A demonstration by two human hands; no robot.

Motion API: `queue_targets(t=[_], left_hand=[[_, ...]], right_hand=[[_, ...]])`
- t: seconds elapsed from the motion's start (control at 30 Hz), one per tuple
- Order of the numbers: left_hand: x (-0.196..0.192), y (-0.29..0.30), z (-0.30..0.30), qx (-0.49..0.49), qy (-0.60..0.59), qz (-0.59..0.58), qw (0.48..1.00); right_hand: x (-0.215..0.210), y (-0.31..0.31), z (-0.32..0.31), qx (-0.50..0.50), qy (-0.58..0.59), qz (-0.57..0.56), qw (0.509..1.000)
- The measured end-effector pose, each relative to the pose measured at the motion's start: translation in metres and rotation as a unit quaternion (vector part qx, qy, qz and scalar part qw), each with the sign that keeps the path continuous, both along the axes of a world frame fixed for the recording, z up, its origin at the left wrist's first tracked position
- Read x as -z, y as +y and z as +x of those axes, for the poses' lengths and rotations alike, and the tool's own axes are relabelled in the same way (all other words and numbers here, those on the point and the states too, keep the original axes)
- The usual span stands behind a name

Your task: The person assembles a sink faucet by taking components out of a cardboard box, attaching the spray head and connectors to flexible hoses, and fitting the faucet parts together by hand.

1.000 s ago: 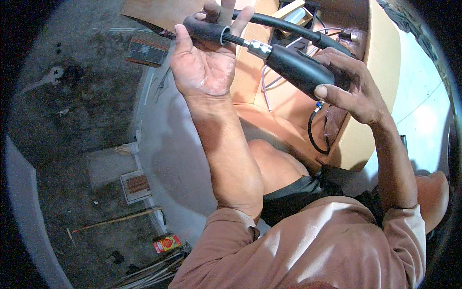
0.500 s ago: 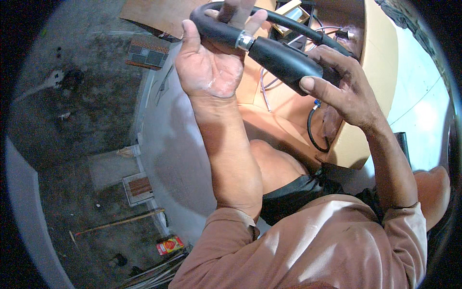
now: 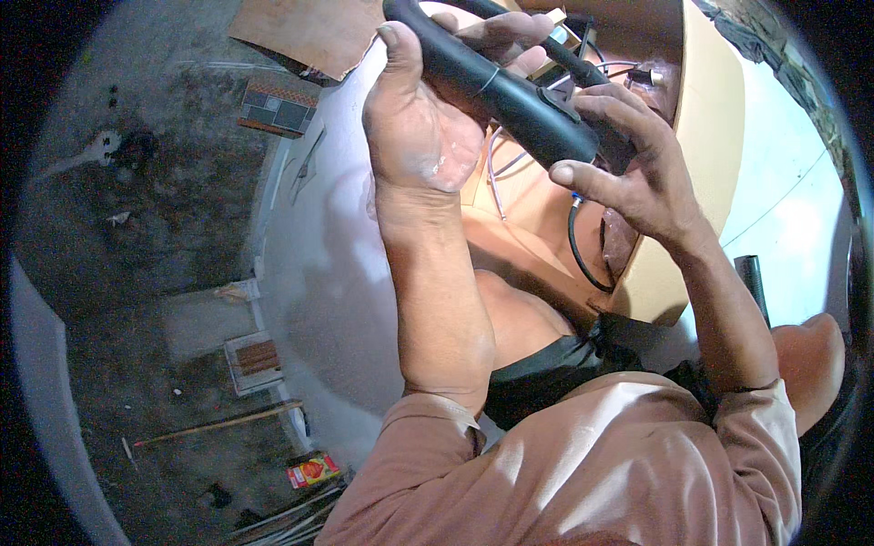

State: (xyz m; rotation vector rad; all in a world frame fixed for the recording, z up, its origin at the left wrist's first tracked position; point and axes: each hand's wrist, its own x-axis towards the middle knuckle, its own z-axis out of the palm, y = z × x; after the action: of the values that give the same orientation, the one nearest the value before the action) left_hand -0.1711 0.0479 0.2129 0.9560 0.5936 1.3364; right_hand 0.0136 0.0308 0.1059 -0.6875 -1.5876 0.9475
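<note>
We hold 1 black tube (image 3: pixel 514 100) near 12 o'clock;
our left hand (image 3: pixel 423 136) cradles its upper part, right hand (image 3: pixel 637 164) grasps its lower end; slack fingers could drop it into the carton (image 3: pixel 710 118).

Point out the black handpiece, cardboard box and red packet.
Black handpiece (image 3: pixel 537 118): head view, lower half of body.
Cardboard box (image 3: pixel 715 136): head view, right wall.
Red packet (image 3: pixel 313 470): head view, printed face.
</note>
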Motion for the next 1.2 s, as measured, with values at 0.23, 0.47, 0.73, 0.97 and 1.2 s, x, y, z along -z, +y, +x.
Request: queue_targets(t=[0.23, 0.47, 0.73, 0.97, 1.2], left_hand=[[0.001, 0.001, 0.009, 0.034, 0.02, -0.006, 0.999], [0.012, 0.008, 0.013, -0.029, 0.019, 0.02, 0.999], [0.02, 0.017, 0.026, -0.039, 0.04, -0.011, 0.998], [0.014, 0.021, 0.047, -0.104, 0.002, -0.06, 0.993], [0.014, 0.025, 0.044, -0.089, 0.025, -0.044, 0.995]], right_hand=[[-0.007, -0.012, -0.007, 0.135, -0.058, 0.051, 0.988], [-0.016, -0.004, 0.01, -0.1, -0.015, -0.248, 0.963], [0.003, -0.01, -0.001, 0.101, -0.069, -0.076, 0.99], [0.005, -0.007, 0.0, 0.165, -0.081, -0.095, 0.978], [0.003, 0.002, 0.005, 0.006, 0.055, -0.24, 0.969]])
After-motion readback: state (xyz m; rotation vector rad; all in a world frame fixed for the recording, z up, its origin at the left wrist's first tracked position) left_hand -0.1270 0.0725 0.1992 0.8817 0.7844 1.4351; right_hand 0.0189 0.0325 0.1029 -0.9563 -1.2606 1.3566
